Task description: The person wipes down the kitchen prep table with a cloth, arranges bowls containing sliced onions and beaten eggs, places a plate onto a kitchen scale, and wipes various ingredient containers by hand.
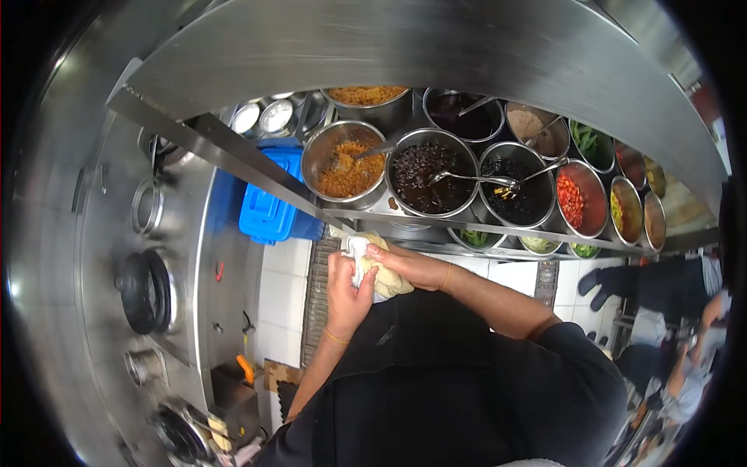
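Observation:
In the head view a bunched, pale yellow and white cloth is held in front of my body, below the edge of the metal shelf. My left hand grips its white side, thumb pressed against it. From the other side my right hand is closed around the yellowish part. Just beyond the hands stand metal pots: one with orange-brown crumbs, one with dark chopped bits in liquid and one with black contents. Spoons rest in several of them.
A blue lidded bin stands left of the pots. Farther left is a steel stove counter with a black pan. Chopped red peppers fill a pot at right. An upper steel shelf spans above. Other people are at far right.

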Motion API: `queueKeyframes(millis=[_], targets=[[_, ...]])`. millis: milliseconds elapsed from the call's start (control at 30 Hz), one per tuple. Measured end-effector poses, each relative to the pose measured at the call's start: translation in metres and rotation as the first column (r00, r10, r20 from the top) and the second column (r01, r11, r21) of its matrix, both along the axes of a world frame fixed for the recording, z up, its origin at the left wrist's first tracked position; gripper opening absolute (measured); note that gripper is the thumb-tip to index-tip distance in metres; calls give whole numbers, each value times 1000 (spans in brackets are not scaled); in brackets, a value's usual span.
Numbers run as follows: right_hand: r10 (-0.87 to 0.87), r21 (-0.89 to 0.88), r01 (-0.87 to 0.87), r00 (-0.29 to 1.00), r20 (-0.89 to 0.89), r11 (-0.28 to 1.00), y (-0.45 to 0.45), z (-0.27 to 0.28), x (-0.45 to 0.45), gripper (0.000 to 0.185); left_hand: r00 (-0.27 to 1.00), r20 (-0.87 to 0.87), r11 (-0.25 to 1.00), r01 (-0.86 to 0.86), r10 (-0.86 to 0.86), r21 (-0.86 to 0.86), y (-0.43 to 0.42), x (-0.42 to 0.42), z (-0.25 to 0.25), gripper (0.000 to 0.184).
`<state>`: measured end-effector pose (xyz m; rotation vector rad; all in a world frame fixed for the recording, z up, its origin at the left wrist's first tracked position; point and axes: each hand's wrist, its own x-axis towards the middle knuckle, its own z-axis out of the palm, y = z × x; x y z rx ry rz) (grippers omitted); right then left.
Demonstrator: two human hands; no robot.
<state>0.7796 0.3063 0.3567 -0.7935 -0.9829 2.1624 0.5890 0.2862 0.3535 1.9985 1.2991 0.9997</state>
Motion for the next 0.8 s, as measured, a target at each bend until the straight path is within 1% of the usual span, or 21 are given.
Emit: queueKeyframes(millis=[33, 133, 233, 333, 367, 500, 600, 700, 800], targets=[[-55, -11, 54, 998, -29, 998, 1, 0, -8, 75, 999, 44, 999, 21, -19, -37, 7, -5, 3, 30], [-171, 33, 171, 985, -2, 985, 6, 10, -34, 79, 995, 3, 991, 104, -105, 89, 27, -31, 9, 31], [-284, 100, 277, 957, 61, 956, 12, 18, -54, 88, 992, 64, 990, 105, -111, 90, 47, -60, 4, 33], [-353, 147, 329, 918, 181, 933, 14, 11, -73, 95, 988, 91, 992, 120, -123, 34, 61, -86, -3, 36], [-366, 134, 344, 907, 208, 929, 14, 16, -79, 100, 986, 110, 992, 128, -126, -12, 64, -92, -3, 38], [-483, 88, 476, 846, 227, 875, 13, 8, -100, 100, 966, 115, 973, 232, -230, -8, 81, -111, -2, 40], [-512, 59, 511, 837, 191, 857, 6, 20, -106, 100, 918, 196, 924, 370, -346, -102, 94, -114, 3, 42], [-537, 148, 517, 816, 215, 843, 1, 9, -109, 99, 890, 112, 876, 454, -441, -161, 99, -114, 13, 39], [-585, 227, 540, 762, 277, 811, -4, 3, -108, 100, 891, 19, 856, 442, -454, -270, 100, -109, 19, 36]])
